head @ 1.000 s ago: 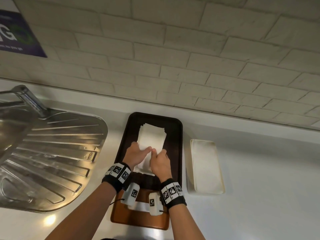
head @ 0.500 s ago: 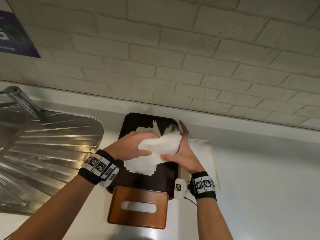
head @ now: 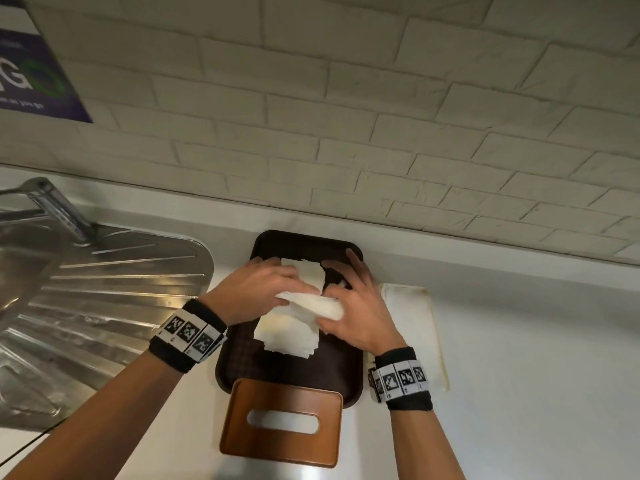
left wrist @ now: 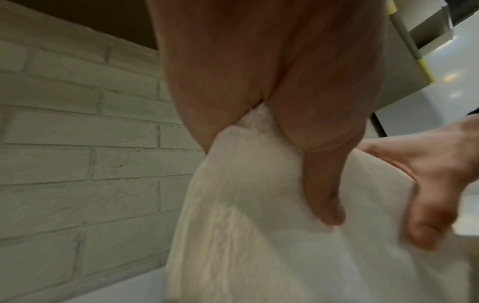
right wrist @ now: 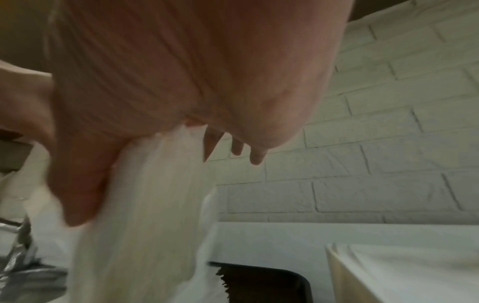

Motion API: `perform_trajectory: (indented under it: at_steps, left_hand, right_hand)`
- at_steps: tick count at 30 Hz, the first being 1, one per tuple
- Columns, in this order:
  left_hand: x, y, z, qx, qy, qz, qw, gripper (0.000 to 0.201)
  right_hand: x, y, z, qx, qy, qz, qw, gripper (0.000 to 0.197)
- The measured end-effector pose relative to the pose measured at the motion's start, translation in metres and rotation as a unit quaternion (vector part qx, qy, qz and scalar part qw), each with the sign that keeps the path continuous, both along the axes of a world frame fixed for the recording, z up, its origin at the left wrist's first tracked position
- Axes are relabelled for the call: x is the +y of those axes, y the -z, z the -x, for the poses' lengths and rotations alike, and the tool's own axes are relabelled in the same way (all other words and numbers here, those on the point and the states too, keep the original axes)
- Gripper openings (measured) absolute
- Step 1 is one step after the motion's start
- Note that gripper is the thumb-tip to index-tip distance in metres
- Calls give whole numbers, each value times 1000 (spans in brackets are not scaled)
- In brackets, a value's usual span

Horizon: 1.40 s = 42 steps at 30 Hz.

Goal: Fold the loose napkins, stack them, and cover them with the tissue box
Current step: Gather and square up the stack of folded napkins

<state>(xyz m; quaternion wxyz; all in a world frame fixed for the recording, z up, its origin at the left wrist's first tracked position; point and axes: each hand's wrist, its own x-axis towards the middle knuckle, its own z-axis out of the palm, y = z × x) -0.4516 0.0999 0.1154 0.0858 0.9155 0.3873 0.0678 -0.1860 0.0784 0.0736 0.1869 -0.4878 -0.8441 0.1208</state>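
Note:
A bundle of white napkins (head: 298, 317) hangs over the dark brown tray (head: 242, 362), held from both sides. My left hand (head: 263, 289) grips its left part, thumb pressed onto the paper (left wrist: 259, 235). My right hand (head: 349, 306) pinches the right part between thumb and fingers, and the napkins (right wrist: 145, 205) droop below it. A few more napkins (head: 308, 273) lie at the far end of the tray. The brown wooden tissue box cover (head: 282, 422), with an oval slot, rests over the tray's near end.
A steel sink drainboard (head: 86, 306) with a tap (head: 59, 209) fills the left. A flat cream tray (head: 412, 334) lies on the white counter right of the brown tray. A white brick wall (head: 346, 133) stands close behind.
Both hands went from pressing napkins flat on the tray to lifting a bunch. Since half a second ago they have drawn closer together and the bundle has bunched and lowered.

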Motion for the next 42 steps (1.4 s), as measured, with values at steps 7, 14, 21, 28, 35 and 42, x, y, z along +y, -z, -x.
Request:
perform_trajectory:
  at_steps: [7, 14, 21, 28, 35, 42]
  left_hand:
    - [0, 20, 32, -246, -235, 170, 925, 27]
    - [-15, 83, 5, -508, -308, 255, 763, 46]
    - [-13, 106, -5, -517, -305, 270, 753, 103]
    - [-1, 79, -12, -478, -340, 228, 777, 72]
    - [25, -31, -62, -403, -201, 240, 860, 82]
    - [55, -57, -205, -279, -25, 246, 928, 71]
  right_hand:
    - [-11, -4, -8, 310, 153, 112, 932, 48]
    - [-17, 44, 39, 484, 273, 136, 820, 93]
    - [-11, 48, 44, 476, 251, 133, 832, 117]
    - [-20, 23, 33, 412, 231, 108, 874, 96]
    - [-94, -49, -33, 396, 280, 43, 873, 78]
    - [-151, -51, -100, 394, 395, 52, 828, 50]
